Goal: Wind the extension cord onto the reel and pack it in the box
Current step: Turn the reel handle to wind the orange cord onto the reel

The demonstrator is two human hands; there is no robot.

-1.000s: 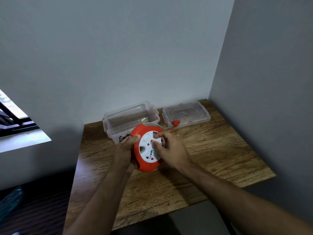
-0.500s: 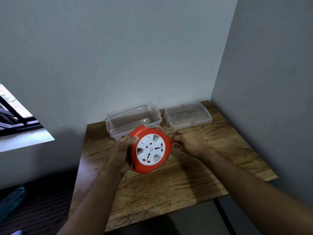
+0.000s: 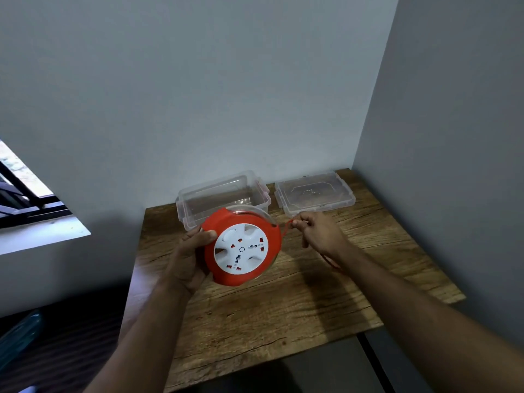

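An orange extension cord reel (image 3: 224, 276) with a white socket face is held upright above the wooden table (image 3: 283, 313). My left hand (image 3: 191, 255) grips its left rim. My right hand (image 3: 316, 235) is to the right of the reel, fingers pinched on the thin orange cord (image 3: 286, 229) that runs out from the reel's right edge; a loop of the cord shows under my right wrist. The clear plastic box (image 3: 195, 199) stands open behind the reel, nothing visible inside it.
The box's clear lid (image 3: 314, 194) lies flat at the back right of the table, by the corner of two grey walls. A window sill sits to the left. The table's front edge is near my forearms.
My right hand left the reel's white face, moved right and drew a length of orange cord out from the reel's edge. The left hand kept hold of the reel.
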